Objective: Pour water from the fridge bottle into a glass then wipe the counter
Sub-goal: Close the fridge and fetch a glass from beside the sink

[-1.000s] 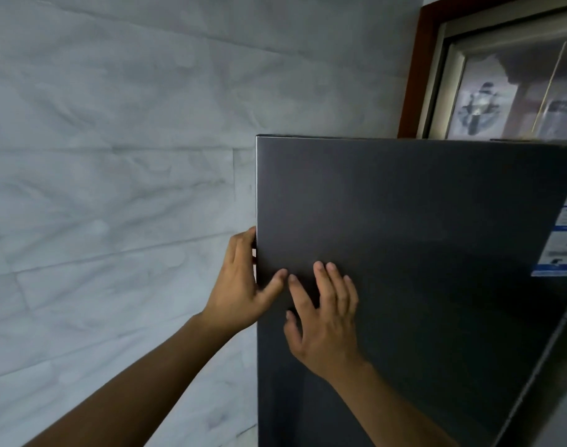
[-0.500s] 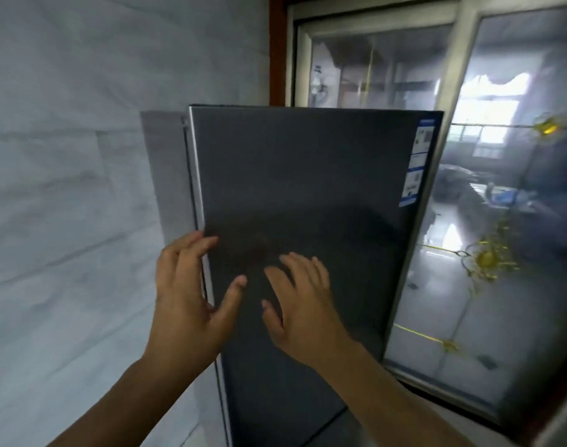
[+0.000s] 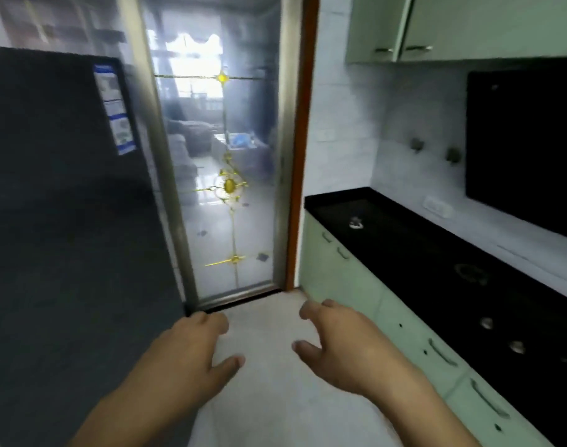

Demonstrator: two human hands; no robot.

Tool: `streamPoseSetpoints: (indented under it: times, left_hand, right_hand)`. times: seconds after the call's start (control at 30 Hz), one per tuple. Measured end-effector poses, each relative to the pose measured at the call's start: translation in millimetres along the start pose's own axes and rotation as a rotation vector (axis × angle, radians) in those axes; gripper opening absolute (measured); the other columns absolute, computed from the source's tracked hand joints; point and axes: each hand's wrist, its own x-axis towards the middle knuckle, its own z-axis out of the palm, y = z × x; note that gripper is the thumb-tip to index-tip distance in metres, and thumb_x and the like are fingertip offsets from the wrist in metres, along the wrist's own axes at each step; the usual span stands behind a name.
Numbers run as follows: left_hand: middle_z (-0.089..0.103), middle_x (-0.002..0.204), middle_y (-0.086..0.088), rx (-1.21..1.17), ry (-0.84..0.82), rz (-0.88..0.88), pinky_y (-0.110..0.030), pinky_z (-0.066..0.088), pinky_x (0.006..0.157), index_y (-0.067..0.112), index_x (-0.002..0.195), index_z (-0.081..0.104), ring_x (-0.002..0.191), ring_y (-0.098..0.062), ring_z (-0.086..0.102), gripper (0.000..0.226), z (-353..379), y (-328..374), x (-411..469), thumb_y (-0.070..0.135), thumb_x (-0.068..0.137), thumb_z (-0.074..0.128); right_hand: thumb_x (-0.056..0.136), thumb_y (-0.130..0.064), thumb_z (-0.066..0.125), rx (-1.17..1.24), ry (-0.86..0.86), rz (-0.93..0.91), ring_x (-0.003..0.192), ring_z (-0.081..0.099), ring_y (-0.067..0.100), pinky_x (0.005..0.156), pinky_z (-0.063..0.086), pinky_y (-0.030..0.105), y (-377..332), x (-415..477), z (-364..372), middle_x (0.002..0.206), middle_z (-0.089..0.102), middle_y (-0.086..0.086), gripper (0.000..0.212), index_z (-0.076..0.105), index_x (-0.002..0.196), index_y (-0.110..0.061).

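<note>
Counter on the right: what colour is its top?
Black and glossy, the counter shows best in the head view, above pale green cabinet fronts.

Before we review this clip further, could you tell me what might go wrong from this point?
Both hands, left and right, are empty and off the fridge, so the bottle step may be skipped. The picture is blurred, so a hand might clip the counter edge. No glass is clearly visible there.

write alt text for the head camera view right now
Two bare hands, the left hand and the right hand, hang open and empty over a pale kitchen floor. A dark fridge stands to the left, a glass door straight ahead, and a black counter over green cabinets to the right.
</note>
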Motion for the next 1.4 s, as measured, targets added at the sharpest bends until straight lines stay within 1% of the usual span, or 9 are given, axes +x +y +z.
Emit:
streamPoseSetpoints:
  times: [0.17, 0.27, 0.43, 0.57, 0.67, 0.8, 0.97, 1.3, 1.4]
  left_hand:
    - [0.055, 0.123, 0.006, 0.066, -0.116, 0.218, -0.033, 0.048, 0.092, 0.031, 0.126, 0.047, 0.117, -0.017, 0.054, 0.052, 47.9, 134.2, 39.4, 0.067, 0.089, 0.05]
    - [0.056, 0.113, 0.005, 0.067, -0.185, 0.364, -0.032, 0.046, 0.08, 0.031, 0.122, 0.047, 0.106, -0.016, 0.055, 0.049, 81.2, 235.0, 55.3, 0.067, 0.089, 0.051]
    - [0.055, 0.109, 0.009, 0.025, -0.262, 0.578, -0.03, 0.042, 0.068, 0.033, 0.125, 0.047, 0.092, -0.012, 0.055, 0.053, 136.2, 404.6, 53.5, 0.069, 0.086, 0.053]
    - [0.056, 0.117, 0.009, -0.014, -0.3, 0.709, -0.029, 0.047, 0.078, 0.031, 0.124, 0.049, 0.103, -0.012, 0.056, 0.05, 170.9, 517.5, 36.5, 0.065, 0.088, 0.055]
    - [0.055, 0.11, 0.011, -0.015, -0.346, 0.814, -0.028, 0.044, 0.073, 0.033, 0.116, 0.05, 0.098, -0.01, 0.055, 0.042, 193.3, 589.1, 27.2, 0.064, 0.088, 0.055]
    - [0.052, 0.098, 0.015, 0.003, -0.41, 0.945, -0.026, 0.042, 0.068, 0.034, 0.107, 0.049, 0.089, -0.007, 0.053, 0.036, 216.5, 653.9, 22.8, 0.064, 0.088, 0.056]
    - [0.053, 0.104, 0.017, -0.006, -0.502, 1.15, -0.02, 0.038, 0.064, 0.036, 0.109, 0.049, 0.09, -0.003, 0.054, 0.037, 250.9, 748.6, 26.0, 0.066, 0.087, 0.055]
    - [0.057, 0.113, 0.013, -0.031, -0.556, 1.663, -0.028, 0.045, 0.08, 0.033, 0.116, 0.049, 0.102, -0.01, 0.057, 0.045, 296.1, 942.7, -19.9, 0.066, 0.086, 0.055]
    - [0.056, 0.11, 0.013, -0.02, -0.578, 1.789, -0.026, 0.043, 0.075, 0.033, 0.112, 0.049, 0.098, -0.01, 0.057, 0.042, 299.4, 983.5, -60.3, 0.065, 0.086, 0.056]
  right_hand:
    - [0.089, -0.055, 0.054, 0.0, 0.015, 0.38, 0.107, 0.06, 0.022, 0.086, 0.05, 0.036, 125.5, -110.0, -26.9, 0.12, 0.058, -0.003, 0.043, 0.05, 0.124, -0.031]
    - [0.09, -0.054, 0.055, -0.017, 0.03, 0.549, 0.105, 0.059, 0.022, 0.084, 0.049, 0.035, 195.8, -181.5, -43.9, 0.119, 0.058, -0.002, 0.042, 0.051, 0.123, -0.028]
    - [0.093, -0.052, 0.055, -0.03, 0.061, 0.739, 0.108, 0.056, 0.024, 0.087, 0.049, 0.037, 296.7, -298.2, -67.5, 0.118, 0.057, 0.0, 0.043, 0.049, 0.126, -0.026]
    - [0.093, -0.049, 0.055, -0.023, 0.077, 0.872, 0.106, 0.054, 0.024, 0.087, 0.048, 0.037, 356.3, -378.1, -79.1, 0.113, 0.056, 0.0, 0.04, 0.049, 0.125, -0.025]
    - [0.093, -0.048, 0.054, -0.012, 0.11, 0.976, 0.102, 0.053, 0.023, 0.08, 0.044, 0.034, 394.2, -430.4, -85.0, 0.102, 0.052, -0.002, 0.037, 0.049, 0.122, -0.025]
    - [0.094, -0.049, 0.054, 0.022, 0.21, 1.101, 0.096, 0.052, 0.019, 0.076, 0.044, 0.032, 428.3, -475.9, -87.1, 0.097, 0.05, -0.005, 0.034, 0.047, 0.117, -0.026]
    - [0.092, -0.05, 0.055, 0.045, 0.258, 1.318, 0.095, 0.053, 0.018, 0.078, 0.044, 0.031, 470.2, -531.2, -92.3, 0.101, 0.053, -0.005, 0.034, 0.049, 0.117, -0.027]
    - [0.088, -0.052, 0.057, 0.014, 0.349, 1.813, 0.102, 0.059, 0.023, 0.079, 0.047, 0.033, 510.4, -640.5, -114.2, 0.105, 0.058, -0.004, 0.039, 0.051, 0.117, -0.027]
    - [0.088, -0.052, 0.056, 0.01, 0.404, 1.929, 0.1, 0.06, 0.025, 0.079, 0.049, 0.035, 499.3, -679.0, -112.6, 0.104, 0.058, -0.003, 0.038, 0.051, 0.115, -0.026]
